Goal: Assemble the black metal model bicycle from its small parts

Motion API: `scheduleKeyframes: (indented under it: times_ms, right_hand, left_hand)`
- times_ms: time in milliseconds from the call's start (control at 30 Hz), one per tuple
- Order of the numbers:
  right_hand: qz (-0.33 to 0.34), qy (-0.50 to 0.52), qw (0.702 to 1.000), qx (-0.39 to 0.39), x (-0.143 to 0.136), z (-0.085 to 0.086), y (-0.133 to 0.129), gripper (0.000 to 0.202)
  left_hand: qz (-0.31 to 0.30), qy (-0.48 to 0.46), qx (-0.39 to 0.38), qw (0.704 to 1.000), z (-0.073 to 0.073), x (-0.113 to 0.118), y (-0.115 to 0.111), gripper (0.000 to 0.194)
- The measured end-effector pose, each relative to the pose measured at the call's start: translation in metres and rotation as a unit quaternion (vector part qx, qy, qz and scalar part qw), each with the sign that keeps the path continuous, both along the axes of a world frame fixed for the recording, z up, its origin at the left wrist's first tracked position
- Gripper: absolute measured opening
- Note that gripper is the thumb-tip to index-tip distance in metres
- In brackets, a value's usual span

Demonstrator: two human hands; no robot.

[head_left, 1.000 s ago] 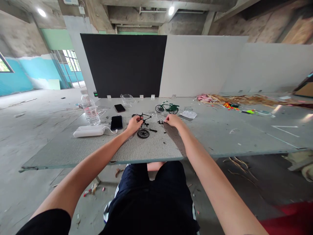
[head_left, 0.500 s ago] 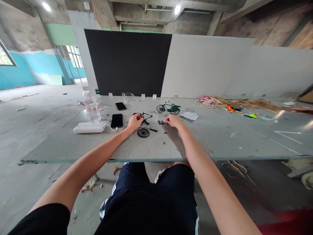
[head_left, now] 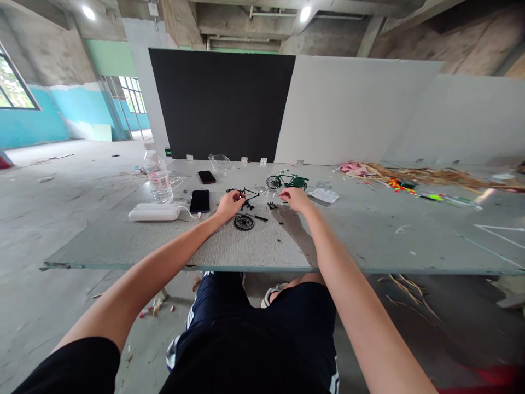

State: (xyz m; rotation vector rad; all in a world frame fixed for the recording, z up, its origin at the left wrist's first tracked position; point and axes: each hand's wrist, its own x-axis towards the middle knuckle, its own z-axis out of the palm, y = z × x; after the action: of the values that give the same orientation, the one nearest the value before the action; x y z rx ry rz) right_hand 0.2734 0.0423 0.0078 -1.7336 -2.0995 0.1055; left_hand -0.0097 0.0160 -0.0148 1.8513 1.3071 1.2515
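Observation:
My left hand point(head_left: 230, 206) is closed on a small black model bicycle frame point(head_left: 253, 195), held just over the table. Closer to me lies a spoked black toy wheel point(head_left: 244, 222), with a thin black strip point(head_left: 261, 218) beside it. My right hand point(head_left: 297, 199) hovers above the table with thumb and fingertips pinched together; whatever may be between them is too small to make out. Just left of and below those fingertips is a small black forked part point(head_left: 272, 206). Behind my right hand stands a green model bicycle point(head_left: 287, 180).
On the left are a water bottle point(head_left: 157, 178), a white power bank point(head_left: 153, 212) cabled to a phone point(head_left: 199, 201), and a second phone point(head_left: 206, 177). A paper slip point(head_left: 324, 195) lies to the right. Plant strips and colourful bits point(head_left: 410, 178) cover the far right.
My right hand has lifted away from the small black forked part and shifted slightly back. My left hand still holds the bicycle frame. The whole view has shifted a little.

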Motion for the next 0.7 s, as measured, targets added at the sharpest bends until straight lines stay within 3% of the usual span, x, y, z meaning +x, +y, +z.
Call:
scheduleKeyframes:
  times_ms: [200, 367, 567, 700]
  right_hand:
    - [0.048, 0.067, 0.997, -0.001, -0.006, 0.009, -0.01, 0.013]
    - [0.053, 0.025, 0.998, -0.018, -0.011, 0.01, -0.011, 0.008]
    - [0.02, -0.022, 0.999, -0.035, -0.011, 0.008, -0.008, 0.008]
    - [0.034, -0.05, 0.998, -0.023, -0.023, 0.009, -0.011, 0.015]
  left_hand:
    - [-0.004, -0.003, -0.008, 1.0, 0.003, -0.001, -0.002, 0.017]
    - [-0.012, -0.012, 0.001, 1.0, 0.002, 0.0, -0.002, 0.016]
    - [0.035, -0.142, -0.026, 0.989, 0.002, -0.004, 0.005, 0.022]
    - [0.063, -0.195, -0.026, 0.978, 0.004, -0.006, 0.009, 0.023]
